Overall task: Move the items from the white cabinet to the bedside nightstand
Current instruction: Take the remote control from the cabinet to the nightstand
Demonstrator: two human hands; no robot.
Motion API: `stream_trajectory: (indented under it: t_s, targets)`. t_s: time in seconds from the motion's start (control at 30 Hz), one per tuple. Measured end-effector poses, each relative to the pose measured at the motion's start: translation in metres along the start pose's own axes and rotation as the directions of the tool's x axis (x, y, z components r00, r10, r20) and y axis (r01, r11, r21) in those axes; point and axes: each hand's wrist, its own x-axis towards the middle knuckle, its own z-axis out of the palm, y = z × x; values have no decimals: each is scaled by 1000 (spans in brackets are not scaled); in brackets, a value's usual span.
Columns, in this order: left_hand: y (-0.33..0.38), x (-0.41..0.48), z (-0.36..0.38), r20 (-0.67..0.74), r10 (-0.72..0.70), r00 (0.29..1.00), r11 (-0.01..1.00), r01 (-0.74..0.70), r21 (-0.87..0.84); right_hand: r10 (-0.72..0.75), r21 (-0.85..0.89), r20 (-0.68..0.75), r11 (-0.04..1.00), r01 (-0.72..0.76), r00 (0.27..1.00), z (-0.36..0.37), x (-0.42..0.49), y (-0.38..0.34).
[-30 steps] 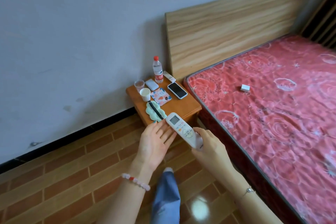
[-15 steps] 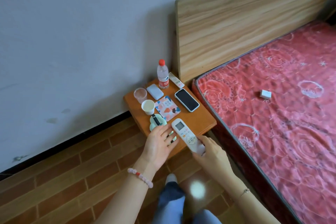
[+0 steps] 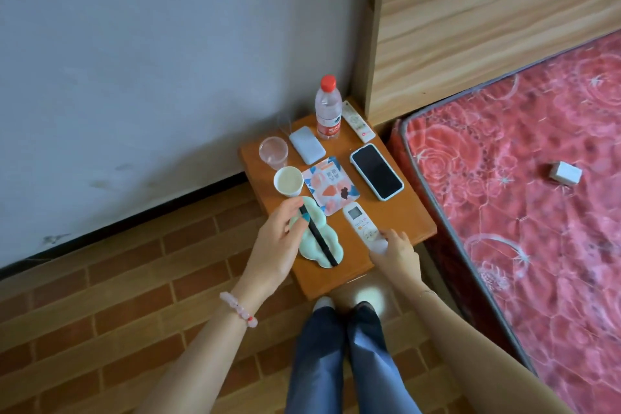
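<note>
On the orange nightstand (image 3: pixel 400 217), wedged between the wall and the bed, both hands are at work. The right hand (image 3: pixel 398 254) has its fingers curled over the near end of the white remote (image 3: pixel 360 222), pinching it against the thumb. The remote lies flat on the wood, display end pointing far, just right of the patterned card (image 3: pixel 331 185) and near the stand's front edge. The left hand (image 3: pixel 279 245), with a pink bead bracelet (image 3: pixel 239 309) on its wrist, is bent in over the far-left edge of the mint cloud-shaped dish (image 3: pixel 319 247). Thumb and a fingertip sit either side of the far end of the black stick (image 3: pixel 321 240) lying across that dish, but whether they pinch the stick or only touch the dish I cannot tell.

Further back there is a full house: a paper cup (image 3: pixel 288 181) touching the card's left corner, a clear plastic cup (image 3: pixel 273 152) behind it, and a pale power bank (image 3: pixel 306 144) to the right of the clear cup. A red-capped water bottle (image 3: pixel 327 111) stands upright and a slim second remote (image 3: pixel 358 123) lies at the far right corner. A dark-screened phone (image 3: pixel 376 171) lies face up along the right side. Over on the red mattress (image 3: pixel 537 245), well apart from it all, sits a small white box (image 3: pixel 566 173).
</note>
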Motion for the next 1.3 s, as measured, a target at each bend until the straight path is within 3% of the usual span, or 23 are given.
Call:
stream_trajectory:
  t_s: [0.1, 0.2, 0.27, 0.43, 1.03, 1.3]
  targets:
    - [-3, 4, -1, -16, 161, 987, 923, -145, 356, 14, -48, 37, 999, -12, 999, 20, 34, 7]
    - [-19, 13, -1, 2, 327, 945, 656, -229, 719, 25, -73, 45, 997, -21, 999, 39, 59, 16]
    - [-28, 16, 1, 42, 350, 936, 530, -235, 815, 23, -105, 26, 994, -20, 999, 49, 68, 22]
    - [-41, 21, 9, 86, 343, 935, 455, -246, 856, -6, -168, -9, 986, 4, 1000, 70, 75, 33]
    - [-47, 2, 22, 70, 387, 919, 412, -240, 879, -63, -228, 7, 972, 63, 998, 90, 68, 40]
    - [3, -16, 12, 27, 466, 884, 365, -219, 905, -187, -190, -238, 971, 143, 953, -13, 34, 23]
